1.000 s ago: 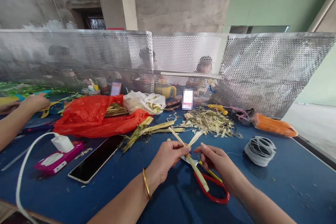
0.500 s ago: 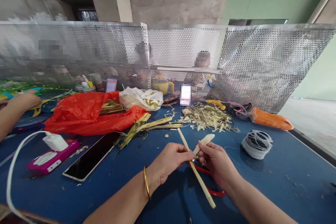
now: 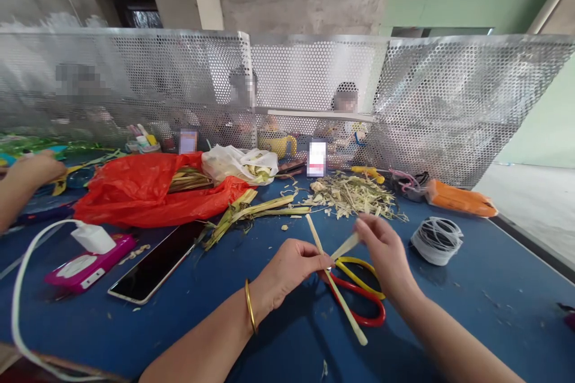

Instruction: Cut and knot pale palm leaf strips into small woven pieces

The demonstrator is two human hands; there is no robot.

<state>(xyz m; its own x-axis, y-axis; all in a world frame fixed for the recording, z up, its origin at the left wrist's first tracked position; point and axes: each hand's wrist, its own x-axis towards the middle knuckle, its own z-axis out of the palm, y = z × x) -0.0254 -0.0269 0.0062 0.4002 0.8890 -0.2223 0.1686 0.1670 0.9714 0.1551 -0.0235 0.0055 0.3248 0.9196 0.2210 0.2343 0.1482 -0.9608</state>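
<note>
My left hand [image 3: 294, 264] is closed, with thumb and finger pinching a long pale plant stalk [image 3: 347, 310] that slants down to the right. From the same pinch a flat pale plant strip [image 3: 345, 248] runs up to my right hand [image 3: 387, 251], whose fingertips are closed on its far end and a little blurred. Scissors with one red and one yellow handle [image 3: 376, 314] show just below the stalk, between my hands. Their blades are hidden behind my left hand, so I cannot tell whether they are held or lie on the table.
Beyond my hands are plant scraps [image 3: 354, 194], loose stalks [image 3: 251, 212] and a red plastic bag [image 3: 135, 191]. A spool of pale line [image 3: 436, 242] stands right; a dark phone [image 3: 157, 263] and magenta power strip [image 3: 90, 266] lie left. Another person's hand [image 3: 38, 169] is far left.
My right hand has moved up and slightly right, drawing the end of the strip away from my left hand. More of the scissors' handles now shows. My left hand stays nearly in place.
</note>
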